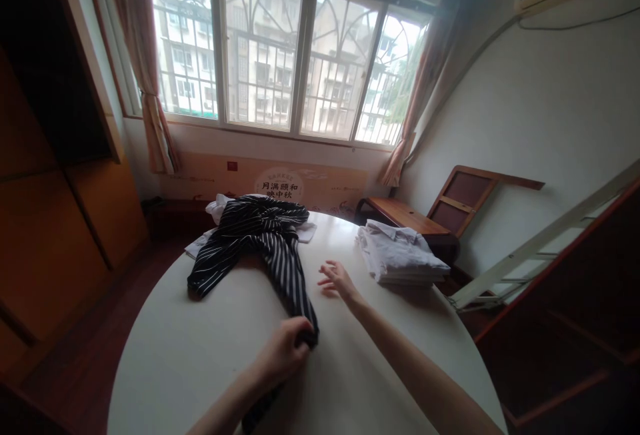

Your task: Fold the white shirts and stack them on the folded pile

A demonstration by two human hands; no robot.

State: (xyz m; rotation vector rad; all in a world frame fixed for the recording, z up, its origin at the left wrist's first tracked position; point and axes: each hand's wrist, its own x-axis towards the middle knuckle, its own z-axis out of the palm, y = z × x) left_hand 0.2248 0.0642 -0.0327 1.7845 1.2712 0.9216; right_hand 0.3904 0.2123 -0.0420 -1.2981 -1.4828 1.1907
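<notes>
A black garment with white stripes (287, 265) stretches from the far left of the round white table towards me; its kind is hard to make out in this crumpled state. My left hand (289, 348) is closed on its near part, and more dark striped cloth hangs below the wrist. To the right, my right hand (336, 280) hovers over the tabletop, fingers apart and holding nothing. Just beyond it sits a stack of folded white shirts (397, 252), a collar showing on top. White cloth (217, 208) pokes out from under the striped garment at the far end.
The round white table (190, 355) fills the middle. Behind it stand a printed cardboard panel (325, 175) under the window and a small wooden desk (407, 215). A pale ladder (540, 248) leans at the right. Orange cabinets (107, 215) line the left.
</notes>
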